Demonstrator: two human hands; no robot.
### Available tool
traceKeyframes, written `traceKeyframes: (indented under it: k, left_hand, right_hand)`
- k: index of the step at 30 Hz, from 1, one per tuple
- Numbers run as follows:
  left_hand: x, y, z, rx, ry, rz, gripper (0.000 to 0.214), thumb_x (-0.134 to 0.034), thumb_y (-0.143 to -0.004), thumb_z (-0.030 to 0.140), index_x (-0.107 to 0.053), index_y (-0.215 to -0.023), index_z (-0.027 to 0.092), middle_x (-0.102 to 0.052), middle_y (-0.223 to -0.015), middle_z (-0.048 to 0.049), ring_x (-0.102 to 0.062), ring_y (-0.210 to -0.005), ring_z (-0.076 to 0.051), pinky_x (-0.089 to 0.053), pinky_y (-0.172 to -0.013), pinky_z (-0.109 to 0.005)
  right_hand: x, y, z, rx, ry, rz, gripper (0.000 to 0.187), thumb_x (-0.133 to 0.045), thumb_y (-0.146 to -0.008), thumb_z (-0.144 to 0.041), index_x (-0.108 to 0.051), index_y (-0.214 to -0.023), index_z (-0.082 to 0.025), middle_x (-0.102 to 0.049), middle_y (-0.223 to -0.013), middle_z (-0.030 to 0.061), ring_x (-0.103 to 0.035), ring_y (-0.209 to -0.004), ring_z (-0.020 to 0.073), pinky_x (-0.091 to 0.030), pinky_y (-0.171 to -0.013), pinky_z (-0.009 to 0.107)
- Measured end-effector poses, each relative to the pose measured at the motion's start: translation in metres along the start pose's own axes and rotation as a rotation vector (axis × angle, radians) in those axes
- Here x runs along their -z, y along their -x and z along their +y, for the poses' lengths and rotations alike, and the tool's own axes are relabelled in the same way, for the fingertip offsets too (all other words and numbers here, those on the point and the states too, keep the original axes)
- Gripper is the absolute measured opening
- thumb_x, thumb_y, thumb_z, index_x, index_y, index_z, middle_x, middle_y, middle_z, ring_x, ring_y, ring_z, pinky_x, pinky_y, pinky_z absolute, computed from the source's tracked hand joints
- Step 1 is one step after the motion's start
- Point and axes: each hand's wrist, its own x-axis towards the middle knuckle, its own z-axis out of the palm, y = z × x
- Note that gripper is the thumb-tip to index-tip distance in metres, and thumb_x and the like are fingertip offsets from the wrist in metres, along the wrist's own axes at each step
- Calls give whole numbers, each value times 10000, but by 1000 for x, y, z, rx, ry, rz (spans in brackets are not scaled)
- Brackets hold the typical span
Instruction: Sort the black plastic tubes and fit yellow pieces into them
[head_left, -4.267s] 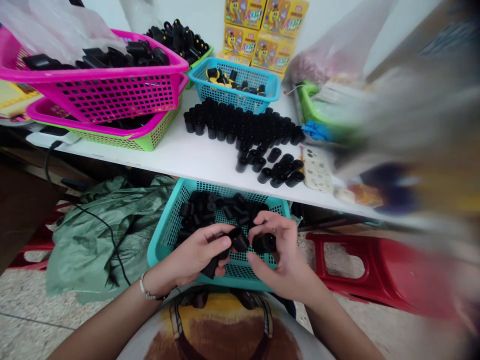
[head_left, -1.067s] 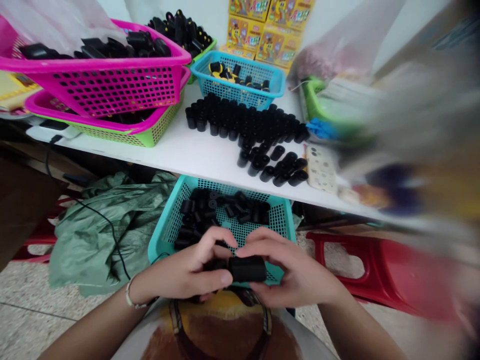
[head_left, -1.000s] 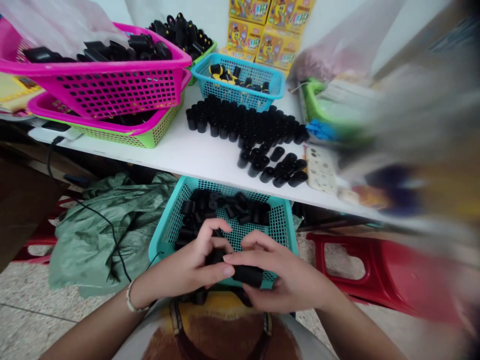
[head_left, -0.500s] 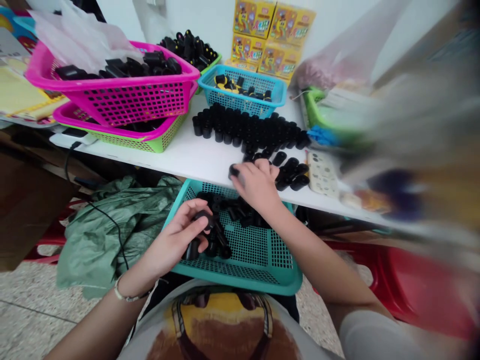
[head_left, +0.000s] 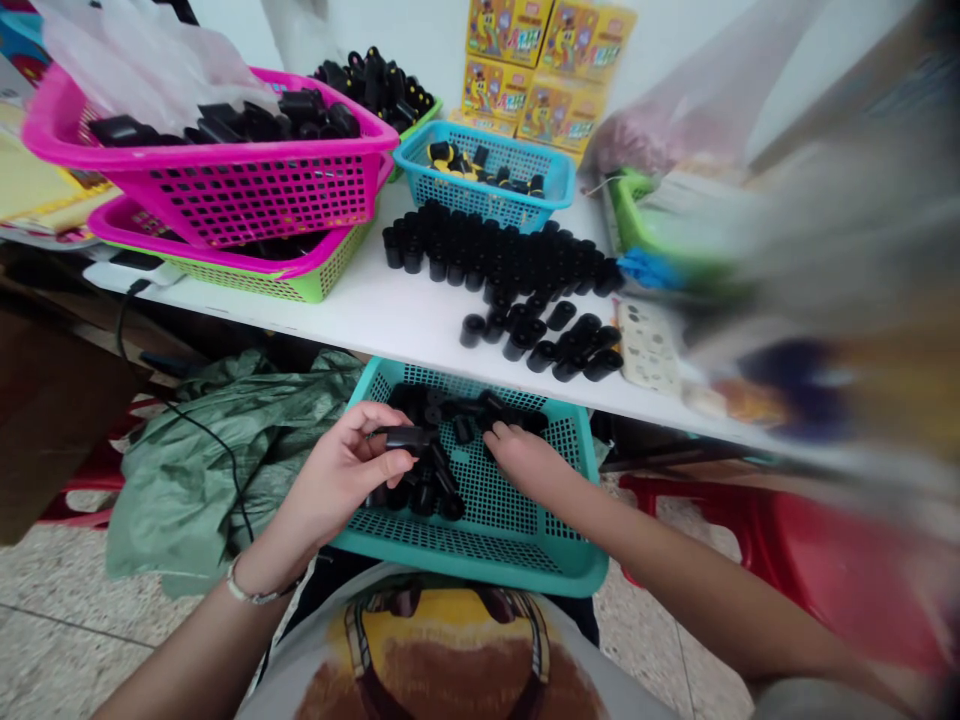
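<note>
My left hand (head_left: 360,465) is closed on a black plastic tube (head_left: 409,437), held level over the left part of a teal basket (head_left: 480,555). Inside that basket lie loose black plastic parts (head_left: 424,495), some round and some long. My right hand (head_left: 521,458) reaches down into it, its fingers curled together against the parts near the far side. Whatever those fingers hold is hidden. Beyond the basket, several black cylinders (head_left: 517,255) stand upright in a packed group on the white table (head_left: 360,325). A looser cluster of black cylinders (head_left: 574,350) sits nearer the edge.
Stacked pink baskets (head_left: 225,190) with black parts stand at left, beside a blue basket (head_left: 487,200) of black and yellow pieces. Yellow boxes (head_left: 532,75) are piled behind. A patterned phone case (head_left: 649,345) lies right. Green sheeting (head_left: 202,470) and a red stool (head_left: 780,540) flank the teal basket.
My right hand has moved from the table edge down into the teal basket, leaving a black cylinder standing there. My left hand has turned its black tube to lie level.
</note>
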Motion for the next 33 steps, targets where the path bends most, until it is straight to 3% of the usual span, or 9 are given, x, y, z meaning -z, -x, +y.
traceKeyframes:
  k: [2, 6, 8, 16, 24, 29, 33]
  left_hand:
    - [-8, -1, -2, -13, 36, -35, 310, -808, -717, 183, -555, -896, 174, -629, -891, -5, -566, -548, -55, -457, -480, -167]
    - [-23, 0, -5, 3, 99, -61, 326, -822, -699, 174, -546, -873, 173, -631, -878, 3, -570, -550, -51, -462, -474, -153]
    - [-26, 1, -5, 14, 119, -59, 334, -830, -690, 184, -545, -864, 170, -628, -867, 6, -564, -536, -48, -462, -472, -157]
    - [-23, 0, -7, 21, 115, -73, 298, -803, -730, 203, -542, -870, 170, -619, -892, 1, -557, -542, -48, -452, -491, -173]
    - [-20, 1, -7, -22, 47, -41, 303, -812, -716, 218, -549, -862, 176, -633, -873, -3, -570, -568, -73, -465, -500, -187]
    - [-18, 3, -7, -73, -267, 22, 312, -876, -608, 222, -649, -816, 177, -682, -898, -50, -652, -834, -196, -540, -717, -280]
    - [-20, 6, -6, -87, -485, -88, 297, -760, -760, 282, -718, -1053, 256, -585, -1300, -82, -553, -1167, -278, -511, -896, -335]
  right_hand:
    - [11, 8, -3, 17, -265, 107, 187, -605, -823, -141, -525, -987, -181, -669, -1039, 95, -673, -861, 200, -560, -720, 322]
    - [41, 29, -24, 104, -1158, 487, 293, -641, -835, -224, -479, -1079, -232, -687, -1091, 67, -689, -953, 165, -587, -801, 301]
    - [51, 36, -35, 146, -1284, 526, 327, -674, -799, -182, -542, -1094, -231, -705, -1036, 58, -696, -940, 165, -592, -820, 296]
    - [53, 37, -39, 135, -1232, 527, 340, -687, -737, -111, -629, -1054, -220, -720, -975, 44, -703, -872, 170, -604, -794, 300]
    - [51, 39, -35, 107, -1174, 480, 295, -713, -769, -189, -623, -1048, -228, -726, -1012, 45, -702, -913, 183, -595, -832, 332]
    - [50, 36, -41, 94, -945, 450, 257, -731, -758, -246, -648, -1001, -237, -722, -1022, 36, -697, -903, 190, -585, -822, 337]
    - [50, 28, -49, 121, -922, 415, 455, -665, -785, -181, -563, -1221, -264, -671, -1113, 33, -666, -945, 163, -574, -839, 306]
